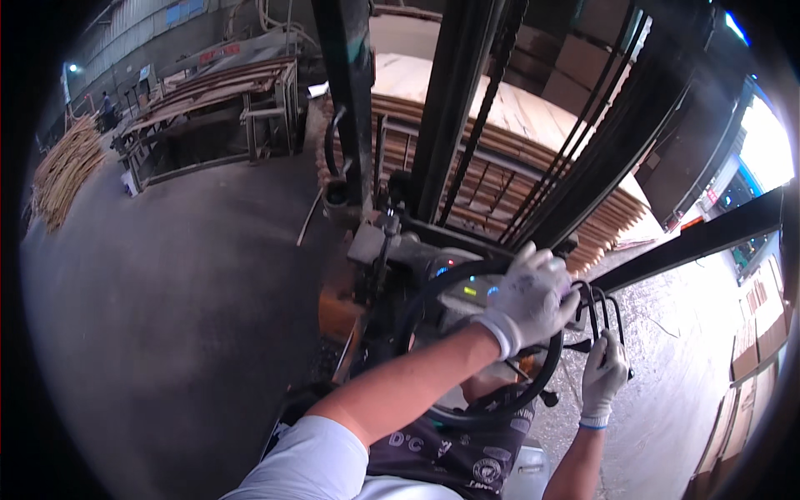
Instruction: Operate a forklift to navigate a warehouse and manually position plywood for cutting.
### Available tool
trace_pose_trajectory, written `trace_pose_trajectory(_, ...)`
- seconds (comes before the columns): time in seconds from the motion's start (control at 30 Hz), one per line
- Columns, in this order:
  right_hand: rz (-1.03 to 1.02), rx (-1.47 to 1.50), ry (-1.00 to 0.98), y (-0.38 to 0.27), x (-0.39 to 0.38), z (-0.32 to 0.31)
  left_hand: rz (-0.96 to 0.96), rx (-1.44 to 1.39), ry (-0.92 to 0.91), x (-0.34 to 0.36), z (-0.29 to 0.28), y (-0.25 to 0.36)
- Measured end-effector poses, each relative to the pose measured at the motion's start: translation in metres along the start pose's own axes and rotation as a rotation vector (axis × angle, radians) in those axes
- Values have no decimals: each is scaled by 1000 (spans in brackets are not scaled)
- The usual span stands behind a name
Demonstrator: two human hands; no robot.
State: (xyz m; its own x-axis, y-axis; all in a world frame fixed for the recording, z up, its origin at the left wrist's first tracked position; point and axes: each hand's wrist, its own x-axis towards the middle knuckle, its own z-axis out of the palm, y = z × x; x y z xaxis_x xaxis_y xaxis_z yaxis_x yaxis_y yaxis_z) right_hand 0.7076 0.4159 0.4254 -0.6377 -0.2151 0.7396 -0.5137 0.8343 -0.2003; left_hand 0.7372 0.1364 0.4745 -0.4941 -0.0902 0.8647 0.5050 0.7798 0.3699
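I sit at the controls of a forklift, behind a black steering wheel (408,317). My left hand (531,302), in a pale work glove, reaches across and grips the wheel's upper right rim. Its palm and part of the rim beneath are hidden. To the right of the wheel, black control levers (617,312) rise in a bent row. My right hand (606,375), also gloved, is closed around one lever, fingers near its upper part. A dashboard (471,292) with small lit indicators shows through the wheel.
Beyond the dark mast (454,108) and its chains stands a large stack of wooden sheets (500,175). A metal frame rack (208,125) carrying boards is at the far left, beside a pile of thin wood strips (67,171). Stacked cartons (758,317) line the right.
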Motion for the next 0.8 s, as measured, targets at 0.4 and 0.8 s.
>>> trace_pose_trajectory(0.4,57,-32,-7,1,9,26,-41,-66,-119,1,19,-18)
trace_pose_trajectory(0.8,21,-19,49,7,40,39,-56,-158,-187,-20,57,25)
